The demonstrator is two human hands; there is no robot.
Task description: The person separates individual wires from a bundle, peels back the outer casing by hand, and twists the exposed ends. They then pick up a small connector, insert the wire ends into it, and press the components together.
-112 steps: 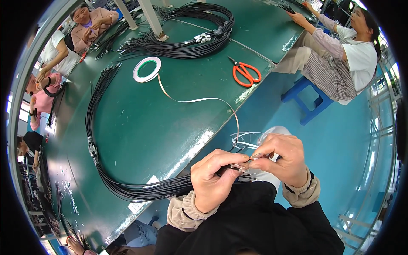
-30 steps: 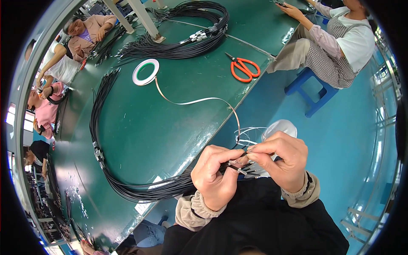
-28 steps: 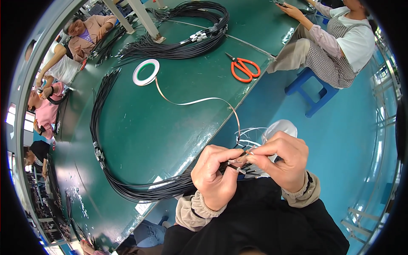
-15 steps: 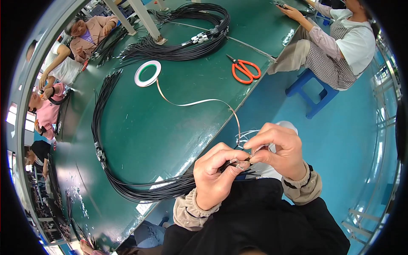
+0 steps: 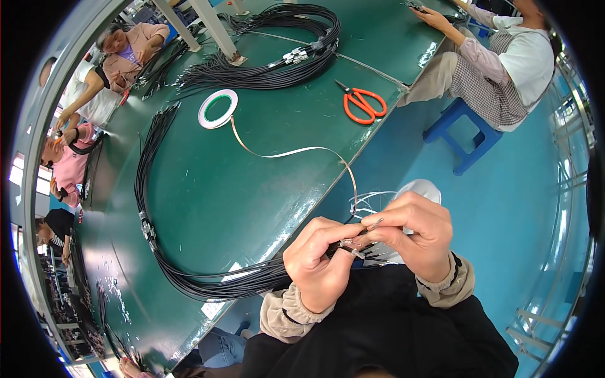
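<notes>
- A bundle of thin black cables point(image 5: 208, 286) was gripped at its near end, just off the near edge of the green worktable point(image 5: 239, 189), in front of the person's dark-clothed body.
- The left hand point(image 5: 318, 264) was closed around the bundle, fingers curled tight and the thumb pressed along the top, with the cable ends sticking out to the right.
- The right hand point(image 5: 416, 242) was closed narrowly over those ends; the thumb and forefinger were pinched on a small metal terminal point(image 5: 373, 223) at the tips of the wires.
- The two hands were held touching, knuckles against fingertips, with the wire ends between them.
- A strip of pale tape point(image 5: 296, 152) was seen running from the pinched fingers up across the table to a white tape roll point(image 5: 218, 108) lying flat on the green surface.
- The rest of the bundle was laid in a long curve over the table, sweeping left and then up past the tape roll.
- A second coil of black cables point(image 5: 277, 60) was lying at the far side of the table.
- Orange-handled scissors point(image 5: 360, 104) were lying near the table's right edge, well apart from the hands.
- A person in a white top was seated on a blue stool point(image 5: 463, 135) at the upper right; other seated workers were seen along the left rim.
</notes>
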